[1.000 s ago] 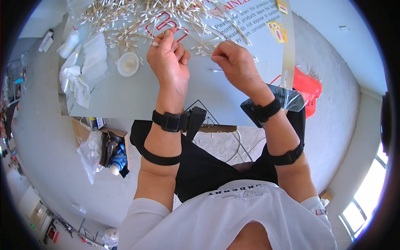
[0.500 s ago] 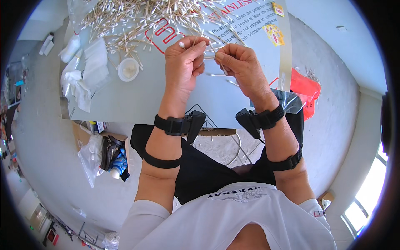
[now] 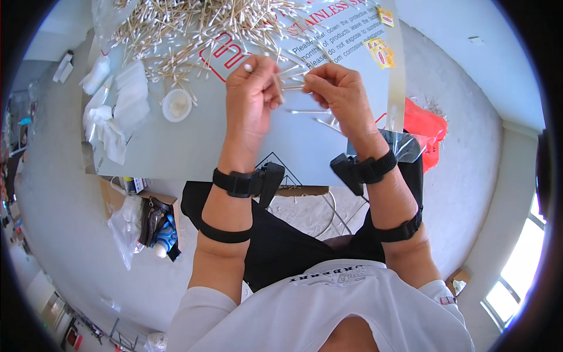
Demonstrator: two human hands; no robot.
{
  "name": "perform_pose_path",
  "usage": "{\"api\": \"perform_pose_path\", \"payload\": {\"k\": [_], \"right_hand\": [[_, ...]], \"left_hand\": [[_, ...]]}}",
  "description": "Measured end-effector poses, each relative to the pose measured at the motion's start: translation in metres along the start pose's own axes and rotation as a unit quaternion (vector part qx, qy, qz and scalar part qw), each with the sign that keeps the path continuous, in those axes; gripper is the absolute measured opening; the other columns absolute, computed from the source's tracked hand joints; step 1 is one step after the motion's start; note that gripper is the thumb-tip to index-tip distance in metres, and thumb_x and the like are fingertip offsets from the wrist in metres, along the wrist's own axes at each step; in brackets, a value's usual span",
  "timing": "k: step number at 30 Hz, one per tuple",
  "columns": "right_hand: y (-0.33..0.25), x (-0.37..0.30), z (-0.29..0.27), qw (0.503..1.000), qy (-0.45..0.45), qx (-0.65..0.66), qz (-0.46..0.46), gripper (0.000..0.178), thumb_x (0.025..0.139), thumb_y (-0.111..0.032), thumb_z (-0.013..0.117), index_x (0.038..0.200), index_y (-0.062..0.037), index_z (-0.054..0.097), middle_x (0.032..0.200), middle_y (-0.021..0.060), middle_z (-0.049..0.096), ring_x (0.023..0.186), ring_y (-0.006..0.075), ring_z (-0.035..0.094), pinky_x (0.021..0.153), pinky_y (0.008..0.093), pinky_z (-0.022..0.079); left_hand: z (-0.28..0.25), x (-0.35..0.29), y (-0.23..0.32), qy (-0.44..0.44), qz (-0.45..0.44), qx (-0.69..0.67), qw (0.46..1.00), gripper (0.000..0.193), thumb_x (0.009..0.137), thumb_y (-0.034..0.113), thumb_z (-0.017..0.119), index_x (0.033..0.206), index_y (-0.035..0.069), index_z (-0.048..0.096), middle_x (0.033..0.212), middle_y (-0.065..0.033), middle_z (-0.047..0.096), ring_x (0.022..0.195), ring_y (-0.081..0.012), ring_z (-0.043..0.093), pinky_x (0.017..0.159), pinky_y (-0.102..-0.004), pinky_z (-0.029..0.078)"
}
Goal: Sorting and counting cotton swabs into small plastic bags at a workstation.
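Observation:
My left hand is closed above the table, slightly blurred, with cotton swabs in its fingers. One white swab tip pokes out at the top of that hand, and a wooden swab stick shows at its fingertips. To its right, my right hand has thumb and forefinger pinched together; what they hold, if anything, I cannot make out. Between and below the hands lie a few loose swabs on the tabletop. Beyond them spreads a large heap of wooden-stick cotton swabs.
A small round white tub stands left of my left hand, near white plastic packets. Yellow labels lie at the far right. A red bag is beyond the right edge, and a cardboard box of belongings is below left.
My hands have drawn apart; the left has moved slightly left and down. The swab that spanned between both hands no longer shows there. Another swab lies visible below the right hand.

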State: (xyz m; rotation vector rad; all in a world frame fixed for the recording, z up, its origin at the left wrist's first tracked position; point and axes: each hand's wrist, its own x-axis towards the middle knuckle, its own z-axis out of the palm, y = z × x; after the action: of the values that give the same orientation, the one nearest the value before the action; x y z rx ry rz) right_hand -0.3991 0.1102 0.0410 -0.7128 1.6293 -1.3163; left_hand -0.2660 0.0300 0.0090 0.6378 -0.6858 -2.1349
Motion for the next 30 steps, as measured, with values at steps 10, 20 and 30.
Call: {"api": "perform_pose_path", "payload": {"k": [10, 20, 30], "right_hand": [[0.024, 0.052, -0.043, 0.841, 0.146, -0.485, -0.192, 0.011, 0.077, -0.015, 0.060, 0.078, -0.0041, 0.058, 0.079, 0.0112, 0.059, 0.075, 0.0300, 0.058, 0.068, 0.0383, 0.046], [0.004, 0.025, -0.053, 0.878, -0.017, -0.437, -0.195, 0.007, 0.073, -0.007, 0.060, 0.080, -0.0034, 0.058, 0.075, 0.0113, 0.057, 0.073, 0.0303, 0.057, 0.066, 0.0362, 0.046], [0.008, 0.039, 0.010, 0.850, -0.071, -0.426, -0.301, 0.026, 0.070, -0.008, 0.067, 0.096, -0.0118, 0.063, 0.085, 0.0084, 0.054, 0.081, 0.0268, 0.057, 0.070, 0.0362, 0.048]], "left_hand": [[-0.003, 0.003, 0.008, 0.092, 0.059, -0.044, 0.993, 0.019, 0.094, 0.022, 0.048, 0.081, 0.008, 0.049, 0.058, 0.0017, 0.038, 0.045, -0.0092, 0.033, 0.039, -0.0247, 0.029], [-0.006, 0.004, 0.013, 0.149, 0.109, -0.053, 0.981, 0.023, 0.092, 0.019, 0.050, 0.072, 0.013, 0.039, 0.056, 0.0038, 0.032, 0.044, -0.0076, 0.028, 0.037, -0.0240, 0.024], [0.000, 0.001, 0.015, 0.155, 0.066, -0.048, 0.984, 0.021, 0.091, 0.012, 0.048, 0.073, 0.012, 0.038, 0.056, 0.0043, 0.030, 0.044, -0.0065, 0.027, 0.039, -0.0237, 0.024]]}}
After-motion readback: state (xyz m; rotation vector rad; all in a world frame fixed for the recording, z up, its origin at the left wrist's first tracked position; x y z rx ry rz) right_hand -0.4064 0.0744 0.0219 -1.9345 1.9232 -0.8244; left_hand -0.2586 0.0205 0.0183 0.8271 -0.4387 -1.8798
